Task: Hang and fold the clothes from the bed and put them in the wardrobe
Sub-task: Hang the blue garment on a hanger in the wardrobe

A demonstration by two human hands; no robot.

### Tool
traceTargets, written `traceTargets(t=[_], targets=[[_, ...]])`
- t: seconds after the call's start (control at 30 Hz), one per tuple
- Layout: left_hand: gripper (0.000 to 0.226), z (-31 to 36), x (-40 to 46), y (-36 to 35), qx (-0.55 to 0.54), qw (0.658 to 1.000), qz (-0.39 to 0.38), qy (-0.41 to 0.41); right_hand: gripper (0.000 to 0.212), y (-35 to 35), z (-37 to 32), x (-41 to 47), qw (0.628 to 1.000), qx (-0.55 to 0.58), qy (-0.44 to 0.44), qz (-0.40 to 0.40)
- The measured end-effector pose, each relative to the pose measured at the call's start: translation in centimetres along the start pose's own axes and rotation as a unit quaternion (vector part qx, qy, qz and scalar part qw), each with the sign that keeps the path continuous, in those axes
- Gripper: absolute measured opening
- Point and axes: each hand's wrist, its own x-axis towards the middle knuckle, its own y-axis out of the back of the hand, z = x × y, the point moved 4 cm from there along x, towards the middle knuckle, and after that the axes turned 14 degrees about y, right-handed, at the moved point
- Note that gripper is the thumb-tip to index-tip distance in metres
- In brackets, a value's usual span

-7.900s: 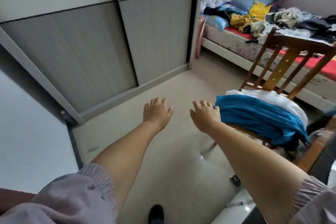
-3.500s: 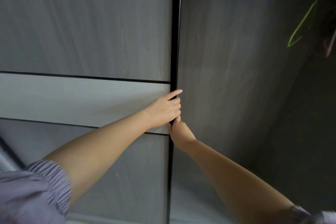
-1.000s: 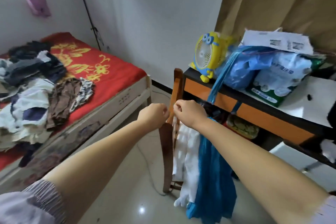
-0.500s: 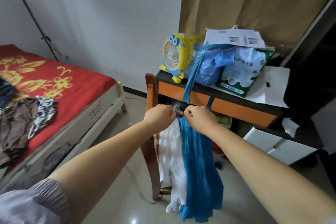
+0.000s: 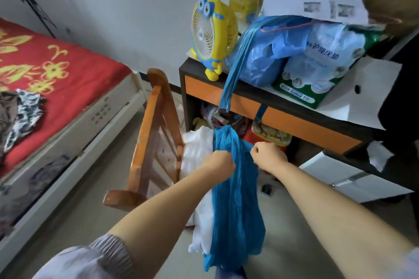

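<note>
Fists [image 5: 221,164] [image 5: 267,154] on blue garment [image 5: 235,201]

Dark cabinet with orange drawer fronts [image 5: 294,118] against the wall: on its left end a yellow cartoon fan [image 5: 213,34], beside that blue plastic bags [image 5: 272,52], a green-and-white pack [image 5: 317,79], papers [image 5: 317,4] topmost.

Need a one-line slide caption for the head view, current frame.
Both fists, left hand and right hand, grip a hanging blue garment beside a white garment and a wooden chair.

Crinkled blue cloth [image 5: 235,199], glossy wooden chair [image 5: 156,133], plastic fan [image 5: 213,34].
</note>
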Motion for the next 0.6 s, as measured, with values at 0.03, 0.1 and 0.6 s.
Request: traceTargets(t=[0.03, 0.1, 0.6], targets=[[0.027, 0.3, 1.5, -1.0, -0.011, 1.0, -0.019, 0.018, 0.031, -0.6, 1.4, 1.2, 1.0, -0.001, 0.001, -0.016], [0.028, 0.8, 4.7, -3.1, -0.033, 0.997, -0.044, 0.051, 0.032, -2.0, 4.1, 3.7, 0.999, 0.002, -0.001, -0.046], [0.077, -2.0, 27.6, -19.8, -0.24, 0.946, -0.007, 0.218, 0.085, -24.4, 14.5, 20.9, 0.926, 0.312, -0.21, 0.015]])
